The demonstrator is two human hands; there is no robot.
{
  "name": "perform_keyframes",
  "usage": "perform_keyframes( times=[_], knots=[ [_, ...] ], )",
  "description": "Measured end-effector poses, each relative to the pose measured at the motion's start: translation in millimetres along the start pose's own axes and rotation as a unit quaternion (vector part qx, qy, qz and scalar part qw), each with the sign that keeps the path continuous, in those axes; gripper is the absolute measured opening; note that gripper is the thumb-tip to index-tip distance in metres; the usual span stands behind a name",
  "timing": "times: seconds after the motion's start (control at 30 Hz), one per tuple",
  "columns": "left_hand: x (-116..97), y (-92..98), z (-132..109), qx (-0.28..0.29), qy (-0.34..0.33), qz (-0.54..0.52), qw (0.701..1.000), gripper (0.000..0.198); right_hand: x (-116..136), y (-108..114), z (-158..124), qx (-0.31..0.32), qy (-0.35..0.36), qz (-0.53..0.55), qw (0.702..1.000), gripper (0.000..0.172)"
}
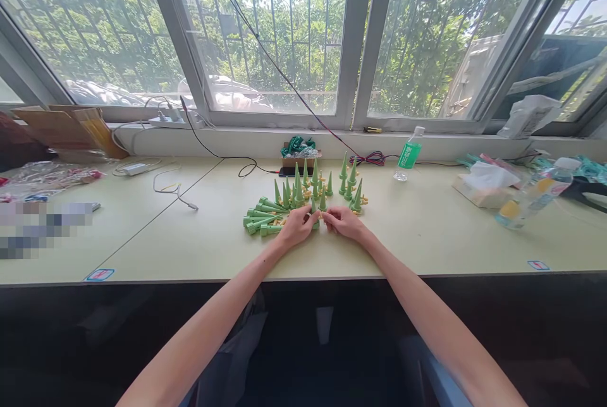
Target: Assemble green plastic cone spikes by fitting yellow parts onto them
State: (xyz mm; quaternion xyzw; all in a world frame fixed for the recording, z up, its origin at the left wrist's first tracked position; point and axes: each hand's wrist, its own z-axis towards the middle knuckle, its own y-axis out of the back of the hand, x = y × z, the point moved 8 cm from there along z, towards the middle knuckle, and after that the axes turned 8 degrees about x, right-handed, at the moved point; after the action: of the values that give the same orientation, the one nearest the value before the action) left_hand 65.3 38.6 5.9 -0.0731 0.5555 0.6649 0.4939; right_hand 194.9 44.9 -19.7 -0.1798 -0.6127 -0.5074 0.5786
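Note:
My left hand (296, 227) is closed around a green plastic watering spike (313, 205), whose pointed tip stands up above the fingers. My right hand (347, 222) meets it from the other side, thumb and fingertips pinched at a small yellow valve piece (320, 215) by the spike. The fingers partly hide that yellow piece. Several more green spikes (298, 192) stand upright just beyond both hands, with yellow valves among them. To the left of my left hand, other green spikes (258, 220) lie on their sides in a fanned pile.
Behind the spikes are a dark phone (290, 172) and a small box of green material (300, 148). A green-labelled bottle (408, 155), a tissue box (484, 187) and another bottle (533, 195) stand to the right. Cables (177, 195) and plastic bags (45, 178) lie left on the table (208, 252).

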Motion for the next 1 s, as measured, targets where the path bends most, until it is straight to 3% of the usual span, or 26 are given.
perform_keyframes(
  times=[0.43, 1.0],
  knots=[
    [-2.0, 0.6, 0.1, 0.0, -0.007, -0.007, 1.0, 0.038, 1.0, -0.8, -1.4, 0.01, -0.006, 0.033, 0.999, 0.032],
    [0.1, -0.3, -0.3, 0.002, -0.001, -0.01, 1.0, 0.035, 4.4, -0.5, -2.7, 0.014, 0.009, 0.017, 1.0, 0.03]
  ],
)
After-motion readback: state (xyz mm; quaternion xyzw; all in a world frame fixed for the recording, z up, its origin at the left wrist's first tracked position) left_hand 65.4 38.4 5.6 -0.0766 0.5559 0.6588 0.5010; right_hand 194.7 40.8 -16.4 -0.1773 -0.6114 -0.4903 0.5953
